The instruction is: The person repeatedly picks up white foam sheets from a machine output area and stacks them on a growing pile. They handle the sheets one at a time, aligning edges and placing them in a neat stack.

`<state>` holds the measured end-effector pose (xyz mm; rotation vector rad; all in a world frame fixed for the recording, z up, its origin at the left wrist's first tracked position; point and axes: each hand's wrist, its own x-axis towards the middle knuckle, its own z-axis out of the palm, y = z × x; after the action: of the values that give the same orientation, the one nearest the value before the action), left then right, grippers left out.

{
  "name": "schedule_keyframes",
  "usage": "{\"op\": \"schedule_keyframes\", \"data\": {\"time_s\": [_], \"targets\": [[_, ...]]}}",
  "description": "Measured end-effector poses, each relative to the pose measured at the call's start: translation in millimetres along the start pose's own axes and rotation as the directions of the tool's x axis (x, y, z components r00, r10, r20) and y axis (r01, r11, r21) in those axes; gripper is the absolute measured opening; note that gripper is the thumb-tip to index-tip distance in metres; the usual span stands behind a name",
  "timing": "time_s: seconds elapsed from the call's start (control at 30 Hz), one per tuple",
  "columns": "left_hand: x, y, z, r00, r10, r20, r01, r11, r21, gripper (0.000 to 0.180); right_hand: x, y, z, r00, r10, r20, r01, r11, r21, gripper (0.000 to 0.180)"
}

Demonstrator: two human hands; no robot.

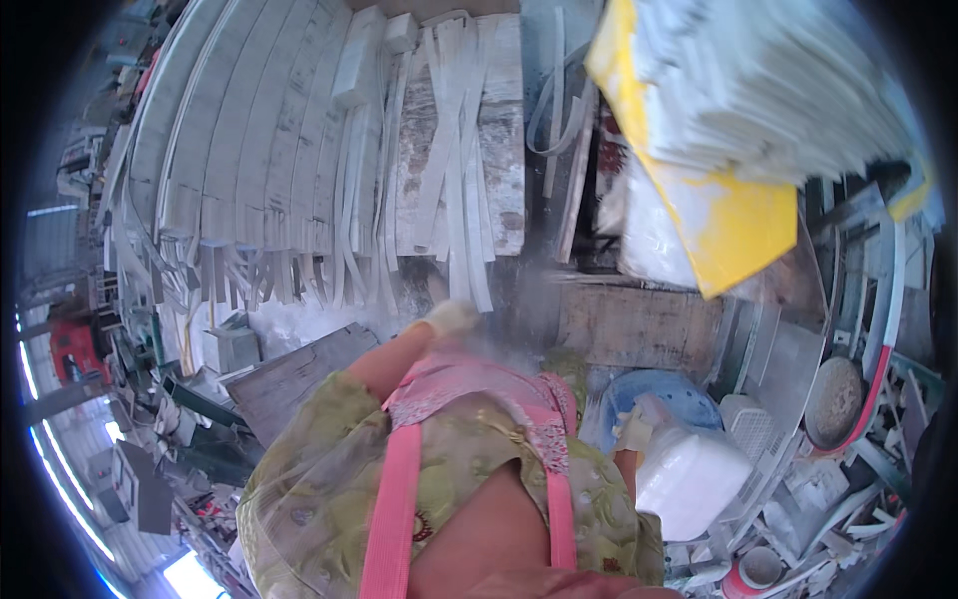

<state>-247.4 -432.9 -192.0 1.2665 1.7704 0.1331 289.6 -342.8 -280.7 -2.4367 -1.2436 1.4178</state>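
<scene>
My left hand [454,317], in a pale glove, is in front of my pink apron [469,374], close to the lower ends of loose white strips [464,180]. Blur hides its fingers, and I cannot tell whether it touches the strips. Low on my right side, my gloved right hand [634,431] grips the edge of a shiny white plastic-wrapped bundle [694,477]. Behind that bundle is a round blue tub [664,394]. The loose strips lie across a worn whitish board [509,150].
Long stacked white strips [259,130] fill the far left, their thin ends hanging over the edge. At the far right, a pile of white sheets [748,80] rests by a yellow panel [738,235]. A wooden board [639,324] stands ahead; scraps [818,499] litter the right.
</scene>
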Motion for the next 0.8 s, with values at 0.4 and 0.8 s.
{"op": "schedule_keyframes", "data": {"time_s": [0.4, 0.8], "targets": [[74, 387, -15, 0.636, 0.768, 0.075, -0.716, 0.624, -0.312, 0.029, -53, -45, -132, 0.996, -0.093, 0.018, 0.094, 0.993, -0.068, 0.061], [104, 488, -49, 0.601, 0.761, 0.244, -0.656, 0.644, -0.393, 0.031, -45, -76, -189, 0.944, 0.004, -0.33, 0.161, 0.867, 0.471, 0.045]]}}
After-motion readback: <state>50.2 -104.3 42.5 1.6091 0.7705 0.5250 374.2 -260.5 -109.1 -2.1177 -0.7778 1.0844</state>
